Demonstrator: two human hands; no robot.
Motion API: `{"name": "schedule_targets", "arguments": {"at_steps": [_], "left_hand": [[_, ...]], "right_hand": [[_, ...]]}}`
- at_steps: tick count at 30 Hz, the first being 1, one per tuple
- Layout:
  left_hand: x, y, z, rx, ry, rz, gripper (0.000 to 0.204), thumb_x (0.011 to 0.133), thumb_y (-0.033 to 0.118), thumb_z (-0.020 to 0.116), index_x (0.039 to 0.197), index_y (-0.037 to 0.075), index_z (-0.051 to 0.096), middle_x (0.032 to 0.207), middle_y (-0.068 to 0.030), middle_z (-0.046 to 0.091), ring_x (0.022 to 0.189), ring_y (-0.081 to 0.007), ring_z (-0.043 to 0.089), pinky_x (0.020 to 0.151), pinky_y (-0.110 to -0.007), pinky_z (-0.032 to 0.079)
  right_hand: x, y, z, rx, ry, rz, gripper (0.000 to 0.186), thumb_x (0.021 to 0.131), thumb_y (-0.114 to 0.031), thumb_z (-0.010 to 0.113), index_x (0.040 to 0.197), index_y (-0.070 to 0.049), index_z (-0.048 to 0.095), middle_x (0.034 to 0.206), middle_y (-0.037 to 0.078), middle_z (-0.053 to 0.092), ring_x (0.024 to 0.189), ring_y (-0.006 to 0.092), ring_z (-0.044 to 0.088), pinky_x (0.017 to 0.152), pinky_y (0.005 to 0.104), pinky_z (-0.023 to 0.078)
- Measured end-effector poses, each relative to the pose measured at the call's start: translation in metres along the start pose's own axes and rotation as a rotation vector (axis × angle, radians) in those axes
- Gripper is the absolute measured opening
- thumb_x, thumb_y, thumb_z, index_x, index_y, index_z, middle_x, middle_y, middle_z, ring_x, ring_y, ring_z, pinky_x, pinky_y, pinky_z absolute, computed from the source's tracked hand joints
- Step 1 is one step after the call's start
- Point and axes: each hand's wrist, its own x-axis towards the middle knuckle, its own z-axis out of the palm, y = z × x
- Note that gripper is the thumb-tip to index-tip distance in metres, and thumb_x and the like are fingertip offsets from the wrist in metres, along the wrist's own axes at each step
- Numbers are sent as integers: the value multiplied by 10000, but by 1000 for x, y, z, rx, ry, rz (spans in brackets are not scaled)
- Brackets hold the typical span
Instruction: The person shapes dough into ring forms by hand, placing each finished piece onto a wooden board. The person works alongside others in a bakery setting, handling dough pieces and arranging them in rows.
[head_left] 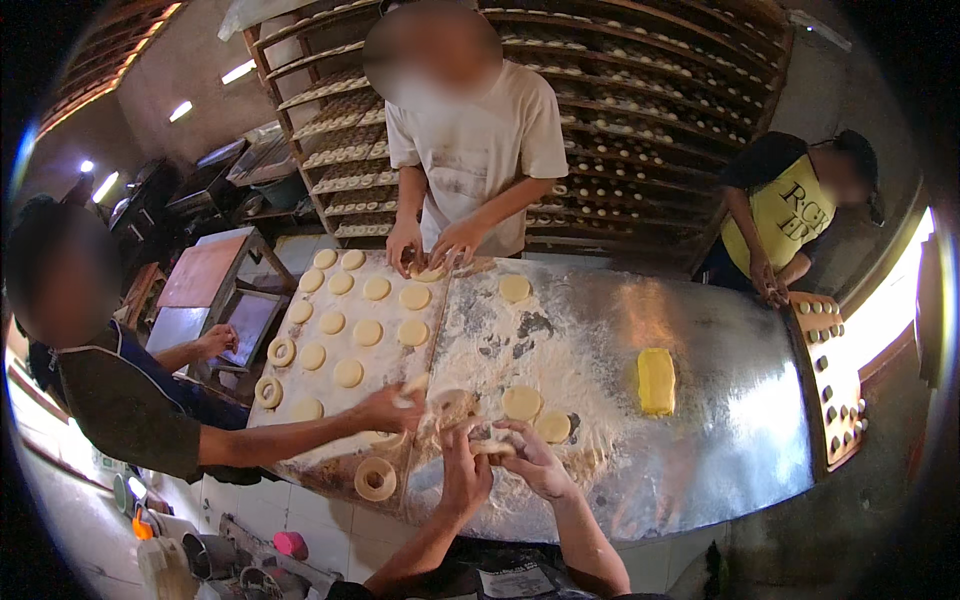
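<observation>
Near the front of the table, my left hand (467, 472) and my right hand (540, 463) are closed together around a piece of pale dough (493, 447). My fingers hide part of its shape. Just beyond my right hand lie two flat dough rounds (522, 403) on the floured tabletop (590, 400). A dough ring (375, 479) rests left of my left hand. Close by, a co-worker's hand (392, 408) reaches in from the left over a board (330, 385) with several dough rounds (348, 373) and rings (281, 352).
A yellow block (656, 381) sits on the metal tabletop to the right. Across the table, a person in a white shirt (480, 130) handles dough. Another person (790, 200) stands beside a tray of dark pieces (826, 375). Racks of dough pieces (640, 110) fill the back.
</observation>
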Motion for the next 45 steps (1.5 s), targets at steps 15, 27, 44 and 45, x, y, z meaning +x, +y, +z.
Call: {"name": "schedule_targets", "arguments": {"at_steps": [15, 27, 44, 45], "left_hand": [[-26, -5, 2, 105, -22, -58, 266, 1020, 290, 485, 1214, 114, 530, 664, -176, 637, 606, -400, 658, 520, -457, 499], [5, -34, -44, 65, -28, -101, 211, 1017, 277, 522, 991, 74, 572, 627, -157, 629, 596, -357, 667, 519, -442, 496], [95, -139, -124, -135, -316, -115, 282, 1051, 345, 411, 1114, 95, 527, 802, -212, 676, 739, -458, 658, 620, -524, 519], [101, -143, -127, -127, -300, -126, 275, 1048, 342, 411, 1114, 102, 527, 782, -213, 670, 726, -461, 653, 623, -537, 510]], "right_hand": [[1, 11, 28, -426, 161, -73, 530, 1031, -443, 483, 1412, -91, 374, 817, 70, 632, 661, 135, 600, 620, 257, 469], [61, 43, 53, -475, 201, -205, 700, 979, -682, 374, 1328, -76, 391, 601, 25, 536, 472, 148, 483, 468, 280, 377], [175, 74, 107, -219, 371, 0, 412, 1039, -414, 428, 1346, -143, 463, 865, 64, 645, 601, 90, 532, 496, 230, 401], [179, 72, 105, -88, 353, -81, 419, 1039, -408, 445, 1356, -135, 459, 890, 51, 649, 611, 81, 535, 496, 222, 396]]}}
